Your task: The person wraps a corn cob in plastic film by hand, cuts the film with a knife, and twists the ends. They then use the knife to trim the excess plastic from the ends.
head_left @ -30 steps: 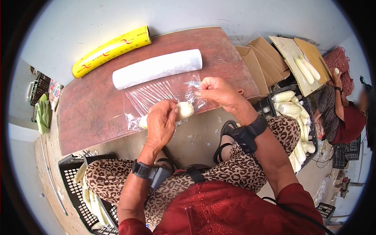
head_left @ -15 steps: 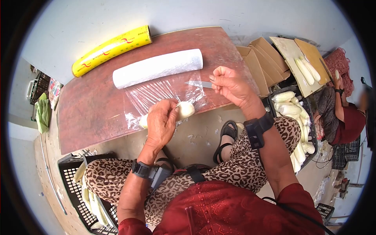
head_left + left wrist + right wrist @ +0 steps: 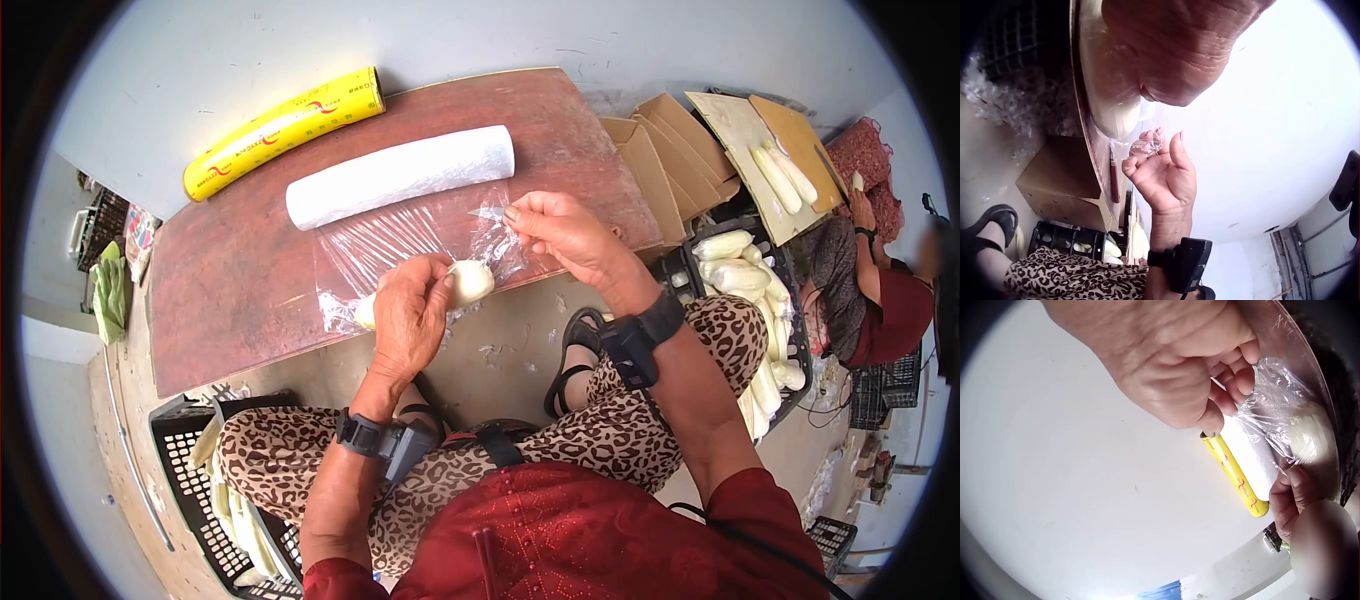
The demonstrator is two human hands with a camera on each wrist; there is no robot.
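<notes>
My left hand (image 3: 408, 310) grips a pale, long vegetable (image 3: 472, 282) near the front edge of the table. Clear plastic film (image 3: 385, 245) runs from a white roll (image 3: 400, 176) to the vegetable and wraps partly over it. Close to the film's crumpled right side is my right hand (image 3: 565, 232), fingers loosely bent. The left wrist view shows its thumb apart from the fingers, with film (image 3: 1146, 147) across the fingertips. Under this hand lies a knife; its blade tip (image 3: 488, 213) shows beside the thumb and its brown handle (image 3: 1115, 178) in the left wrist view.
A yellow printed tube (image 3: 285, 132) lies along the back of the reddish table (image 3: 215, 300). Crates of pale vegetables stand at right (image 3: 770, 300) and left (image 3: 185, 450). Cardboard (image 3: 640, 180) is beside the table; another person (image 3: 890, 300) sits at far right.
My right hand drew back to the right, exposing more of the knife blade, then came left again to the film's edge. The left hand and vegetable stayed in place.
</notes>
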